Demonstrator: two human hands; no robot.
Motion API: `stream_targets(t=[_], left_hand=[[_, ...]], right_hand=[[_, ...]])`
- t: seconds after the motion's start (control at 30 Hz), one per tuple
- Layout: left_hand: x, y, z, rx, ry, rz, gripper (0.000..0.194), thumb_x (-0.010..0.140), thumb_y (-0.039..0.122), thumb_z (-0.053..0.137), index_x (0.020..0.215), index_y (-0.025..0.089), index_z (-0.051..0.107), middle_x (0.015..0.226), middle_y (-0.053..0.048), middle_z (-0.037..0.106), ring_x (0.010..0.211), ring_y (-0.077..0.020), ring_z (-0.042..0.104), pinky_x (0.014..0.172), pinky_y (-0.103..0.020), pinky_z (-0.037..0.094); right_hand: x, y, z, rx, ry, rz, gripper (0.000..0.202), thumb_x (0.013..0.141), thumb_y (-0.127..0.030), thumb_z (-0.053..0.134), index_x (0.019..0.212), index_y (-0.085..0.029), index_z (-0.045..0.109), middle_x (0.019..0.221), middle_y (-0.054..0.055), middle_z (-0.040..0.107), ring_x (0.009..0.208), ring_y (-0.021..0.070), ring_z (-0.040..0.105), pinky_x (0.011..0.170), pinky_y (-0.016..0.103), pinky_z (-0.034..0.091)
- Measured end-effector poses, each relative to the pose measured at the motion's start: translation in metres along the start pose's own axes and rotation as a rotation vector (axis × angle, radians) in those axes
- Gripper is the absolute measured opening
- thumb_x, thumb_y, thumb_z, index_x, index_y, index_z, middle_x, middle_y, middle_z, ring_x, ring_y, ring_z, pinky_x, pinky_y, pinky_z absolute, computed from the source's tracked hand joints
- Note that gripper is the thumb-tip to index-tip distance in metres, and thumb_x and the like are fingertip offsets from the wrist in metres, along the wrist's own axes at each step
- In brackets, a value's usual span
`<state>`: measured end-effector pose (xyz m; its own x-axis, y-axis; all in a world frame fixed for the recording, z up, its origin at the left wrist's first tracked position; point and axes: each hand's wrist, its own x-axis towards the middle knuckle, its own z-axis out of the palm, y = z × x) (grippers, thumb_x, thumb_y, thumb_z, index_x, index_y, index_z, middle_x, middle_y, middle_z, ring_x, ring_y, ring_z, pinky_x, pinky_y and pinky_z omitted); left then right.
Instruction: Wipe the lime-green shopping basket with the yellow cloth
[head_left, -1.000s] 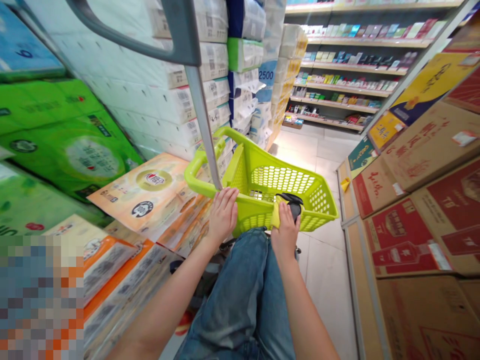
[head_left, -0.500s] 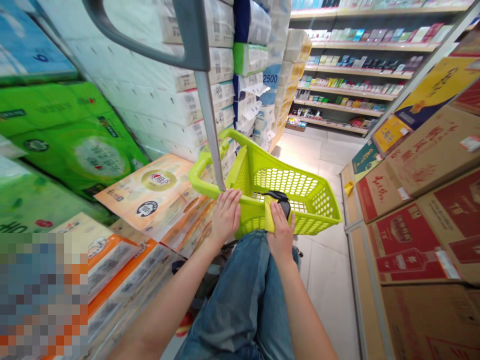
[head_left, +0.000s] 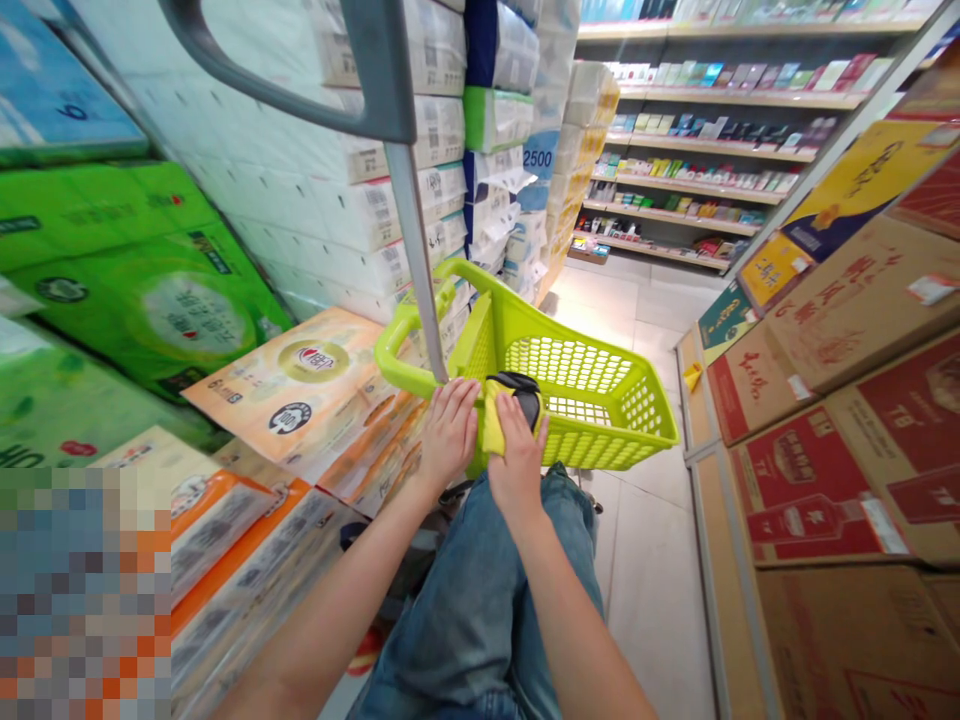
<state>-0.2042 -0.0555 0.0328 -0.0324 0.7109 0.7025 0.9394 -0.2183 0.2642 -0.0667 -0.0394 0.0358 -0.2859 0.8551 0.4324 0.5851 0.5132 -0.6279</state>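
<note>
Just beyond the left hand [head_left: 450, 432], a metal pole [head_left: 416, 245] with a grey grip [head_left: 386, 85] on top rises at a slant, its foot at the green basket [head_left: 517, 318] and its length covering part of the piled white packs [head_left: 375, 205]. To the left of that hand lie orange packs [head_left: 300, 375], with green packs [head_left: 187, 300] farther out. Well to the right of the right hand [head_left: 517, 455], red cartons [head_left: 817, 485] and brown cartons stack up beside the pale floor [head_left: 652, 520]. Far ahead of both hands, goods line six visible shelf boards. Two legs in jeans [head_left: 465, 620] fill the space nearest the body, between the forearms and under the basket.

Two hands, one basket, one yellow cloth [head_left: 493, 420] and one black item [head_left: 529, 393] make up the close group. The left hand lies over the near rim, fingers together; its underside is hidden, so I cannot tell whether it clasps. The right hand, just beside it, has its fingers curved over the cloth, holding it against that same rim. The black item bulges out past the right fingertips; whether it is joined to the cloth is unclear. Inside the basket, beyond the right hand, slotted walls and a slotted bottom show. What the closed cartons contain is hidden.
</note>
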Motion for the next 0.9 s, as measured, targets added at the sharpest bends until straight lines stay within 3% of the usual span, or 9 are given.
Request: stream_targets(t=[0.07, 0.17, 0.4, 0.5, 0.57, 0.63, 0.8, 0.9], left_hand=[[0.0, 0.001, -0.001, -0.003, -0.011, 0.0, 0.045, 0.103, 0.02, 0.032, 0.146, 0.017, 0.047, 0.144, -0.011, 0.056, 0.143, -0.0236, 0.04, 0.122, -0.047, 0.028], [0.0, 0.001, 0.0, -0.001, -0.003, -0.004, 0.045, 0.103, 0.021, 0.032, 0.146, 0.017, 0.047, 0.144, -0.011, 0.057, 0.143, -0.024, 0.041, 0.122, -0.048, 0.028], [-0.001, 0.0, 0.004, 0.009, 0.018, 0.0, 0.046, 0.102, 0.021, 0.035, 0.147, 0.018, 0.046, 0.143, -0.01, 0.057, 0.142, -0.0239, 0.042, 0.122, -0.048, 0.028], [0.0, 0.0, 0.004, 0.006, 0.013, -0.007, 0.046, 0.103, 0.021, 0.034, 0.147, 0.018, 0.046, 0.143, -0.01, 0.057, 0.142, -0.0242, 0.042, 0.122, -0.048, 0.028], [0.0, 0.001, 0.005, 0.001, 0.016, -0.008, 0.045, 0.103, 0.021, 0.034, 0.147, 0.018, 0.046, 0.143, -0.01, 0.057, 0.142, -0.0245, 0.042, 0.122, -0.049, 0.027], [0.0, 0.001, 0.005, -0.006, 0.025, -0.008, 0.045, 0.103, 0.021, 0.035, 0.146, 0.018, 0.046, 0.143, -0.01, 0.057, 0.142, -0.0245, 0.042, 0.122, -0.049, 0.027], [-0.001, 0.0, 0.004, -0.023, 0.018, -0.009, 0.046, 0.103, 0.021, 0.033, 0.146, 0.018, 0.046, 0.143, -0.011, 0.057, 0.143, -0.0243, 0.04, 0.122, -0.049, 0.026], [-0.001, 0.0, 0.003, -0.023, 0.008, -0.015, 0.046, 0.103, 0.021, 0.031, 0.147, 0.017, 0.046, 0.144, -0.012, 0.056, 0.144, -0.0242, 0.04, 0.122, -0.049, 0.027]], right_hand=[[0.001, -0.015, 0.005, 0.023, -0.016, -0.054, 0.077, 0.075, -0.005, 0.038, 0.15, -0.022, 0.043, 0.153, 0.005, 0.051, 0.147, 0.0172, 0.039, 0.127, 0.051, -0.003], [-0.005, -0.005, 0.001, -0.032, -0.014, -0.089, 0.078, 0.076, -0.005, 0.037, 0.152, -0.023, 0.039, 0.155, 0.005, 0.048, 0.148, 0.0162, 0.038, 0.126, 0.05, -0.008], [-0.032, 0.09, -0.037, -0.224, 0.092, 0.054, 0.088, 0.068, -0.005, 0.039, 0.153, -0.026, 0.037, 0.155, 0.005, 0.049, 0.147, 0.0195, 0.04, 0.126, 0.055, -0.001], [-0.036, 0.109, -0.048, -0.253, 0.146, 0.134, 0.085, 0.068, -0.006, 0.039, 0.151, -0.024, 0.041, 0.152, 0.006, 0.052, 0.145, 0.0218, 0.043, 0.125, 0.057, 0.0], [-0.032, 0.102, -0.045, -0.25, 0.17, 0.171, 0.084, 0.068, -0.006, 0.039, 0.15, -0.022, 0.043, 0.151, 0.007, 0.053, 0.144, 0.0227, 0.043, 0.125, 0.057, 0.002], [-0.022, 0.079, -0.035, -0.228, 0.163, 0.165, 0.084, 0.068, -0.006, 0.04, 0.151, -0.021, 0.042, 0.151, 0.007, 0.053, 0.145, 0.0228, 0.043, 0.126, 0.056, 0.004], [0.005, 0.001, -0.006, -0.153, -0.02, -0.059, 0.08, 0.071, -0.006, 0.041, 0.15, -0.019, 0.041, 0.154, 0.007, 0.05, 0.147, 0.0189, 0.039, 0.127, 0.049, 0.003], [0.009, -0.014, -0.003, -0.117, -0.055, -0.11, 0.075, 0.076, -0.007, 0.041, 0.15, -0.019, 0.042, 0.154, 0.006, 0.05, 0.147, 0.0166, 0.039, 0.127, 0.047, -0.003]])
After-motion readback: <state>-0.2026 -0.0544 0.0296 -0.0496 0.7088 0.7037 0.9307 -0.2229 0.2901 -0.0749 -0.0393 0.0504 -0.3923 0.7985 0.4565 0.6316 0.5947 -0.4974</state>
